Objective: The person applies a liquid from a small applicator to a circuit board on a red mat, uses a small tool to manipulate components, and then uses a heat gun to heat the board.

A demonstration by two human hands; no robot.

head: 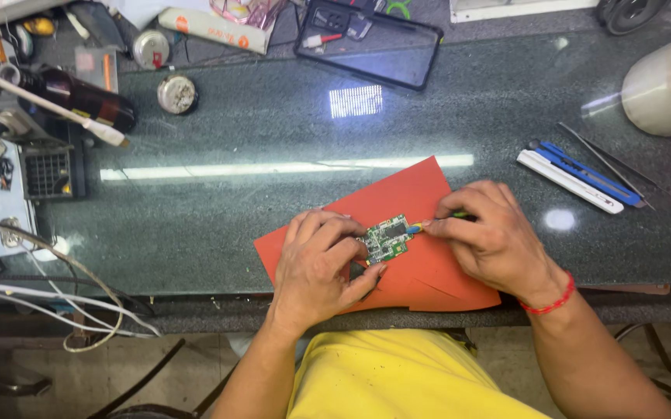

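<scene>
Head view: the left hand [318,268] has its fingers [351,250] curled shut around the near-left edge of a small green circuit board [388,237], pinning it on a red sheet [428,268]. Just right of the board, the right hand [491,240] pinches a thin green-handled tool [460,215] between closed fingers [448,229], its tip touching the board's right edge. Beyond the right fingers, on the dark worktop [235,202], lie a blue-and-white knife [576,177] and a tape roll [665,85].

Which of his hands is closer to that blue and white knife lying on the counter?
Right. The right hand is just left of the blue and white knife; the left hand lies farther left, holding the circuit board.
</scene>
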